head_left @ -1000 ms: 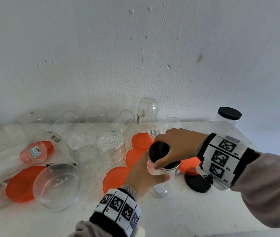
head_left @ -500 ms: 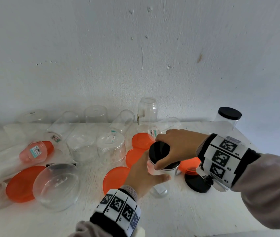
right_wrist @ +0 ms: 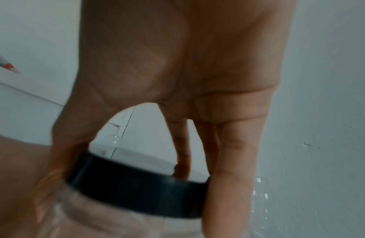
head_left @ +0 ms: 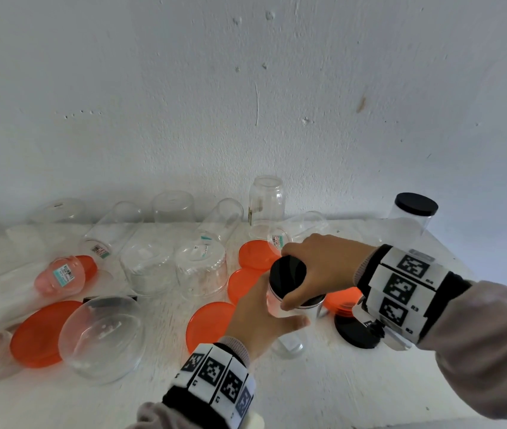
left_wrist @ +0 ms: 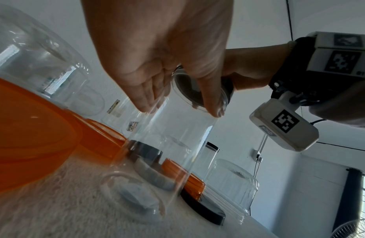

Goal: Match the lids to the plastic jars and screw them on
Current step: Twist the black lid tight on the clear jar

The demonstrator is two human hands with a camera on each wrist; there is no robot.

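A tall clear plastic jar [head_left: 289, 339] stands upright on the white table, near the front middle. My left hand [head_left: 264, 317] wraps round its upper body; thumb and fingers [left_wrist: 145, 99] press the clear wall [left_wrist: 173, 145]. A black lid [head_left: 287, 272] sits on the jar's mouth. My right hand [head_left: 317, 267] grips this lid from above, thumb and fingers [right_wrist: 234, 177] curled over its black rim [right_wrist: 136, 186]. The lid's underside [left_wrist: 189, 87] shows through the jar.
Several clear jars lie or stand behind, one [head_left: 266, 202] upright by the wall. Orange lids [head_left: 208, 323] lie left of the held jar, a big one [head_left: 37, 332] at far left beside a clear bowl [head_left: 103, 335]. A loose black lid [head_left: 357, 332] lies right. A black-capped jar [head_left: 413, 221] stands back right.
My right hand has shifted very slightly on the black lid; the jar and my left hand stay in place.
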